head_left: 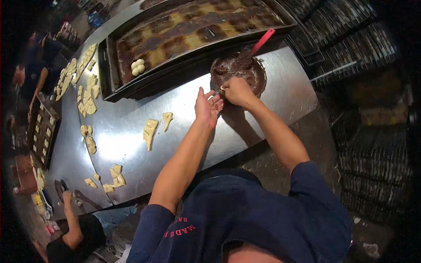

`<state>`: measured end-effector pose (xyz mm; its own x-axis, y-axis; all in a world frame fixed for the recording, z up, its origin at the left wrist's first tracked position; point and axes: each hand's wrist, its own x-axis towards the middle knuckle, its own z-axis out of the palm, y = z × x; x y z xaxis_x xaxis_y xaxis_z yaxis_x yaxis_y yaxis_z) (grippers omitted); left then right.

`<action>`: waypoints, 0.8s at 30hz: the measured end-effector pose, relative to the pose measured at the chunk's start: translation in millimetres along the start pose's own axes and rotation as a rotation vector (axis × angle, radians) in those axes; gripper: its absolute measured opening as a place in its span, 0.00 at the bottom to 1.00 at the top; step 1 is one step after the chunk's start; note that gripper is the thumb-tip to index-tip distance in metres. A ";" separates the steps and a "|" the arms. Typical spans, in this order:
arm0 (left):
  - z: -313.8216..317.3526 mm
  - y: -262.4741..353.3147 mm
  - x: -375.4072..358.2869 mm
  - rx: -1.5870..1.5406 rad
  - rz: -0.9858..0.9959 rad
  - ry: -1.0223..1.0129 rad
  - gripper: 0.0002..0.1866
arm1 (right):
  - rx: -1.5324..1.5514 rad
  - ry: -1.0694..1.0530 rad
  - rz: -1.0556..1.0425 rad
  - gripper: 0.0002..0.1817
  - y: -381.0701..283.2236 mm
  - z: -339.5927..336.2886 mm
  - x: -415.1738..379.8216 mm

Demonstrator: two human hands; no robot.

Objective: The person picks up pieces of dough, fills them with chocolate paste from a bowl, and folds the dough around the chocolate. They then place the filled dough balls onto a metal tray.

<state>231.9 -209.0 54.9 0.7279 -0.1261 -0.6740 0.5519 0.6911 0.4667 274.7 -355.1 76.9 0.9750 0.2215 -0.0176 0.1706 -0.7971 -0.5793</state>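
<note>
My left hand is held palm up beside the near-left rim of a round bowl of dark brown paste. Its thumb stands apart and its fingers curl loosely. Over the bowl's near edge, my right hand is closed, with its fingertips meeting near the left hand's fingers. Something small and pale shows at those fingertips, too small to name. A red-handled tool leans in the paste. Behind the bowl, a deep baking tray with a brown-and-yellow stained inside holds a cluster of pale dough balls.
Flattened dough pieces and dough scraps lie on the metal table. At the left is a tray of small dough pieces. A co-worker's hand works at the lower left. Stacked dark trays stand at the right.
</note>
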 end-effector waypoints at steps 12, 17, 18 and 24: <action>10.3 68.0 -114.8 0.276 0.279 -0.072 0.24 | 0.564 0.006 -0.346 0.08 -61.7 -47.2 -30.8; 21.6 73.1 -154.4 0.137 0.347 -0.004 0.13 | 0.369 0.356 -0.530 0.07 -120.3 -48.7 -69.4; 21.6 75.9 -164.6 0.216 0.410 0.031 0.12 | 0.436 0.368 -0.618 0.09 -132.7 -53.3 -82.5; 28.9 65.0 -193.3 0.178 0.570 0.024 0.11 | 0.563 0.183 -0.416 0.11 -155.9 -80.7 -76.6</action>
<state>138.8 -160.2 232.0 0.9210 0.2473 -0.3011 0.1382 0.5152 0.8458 184.8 -293.2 234.4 0.8619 0.3064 0.4040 0.4817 -0.2456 -0.8412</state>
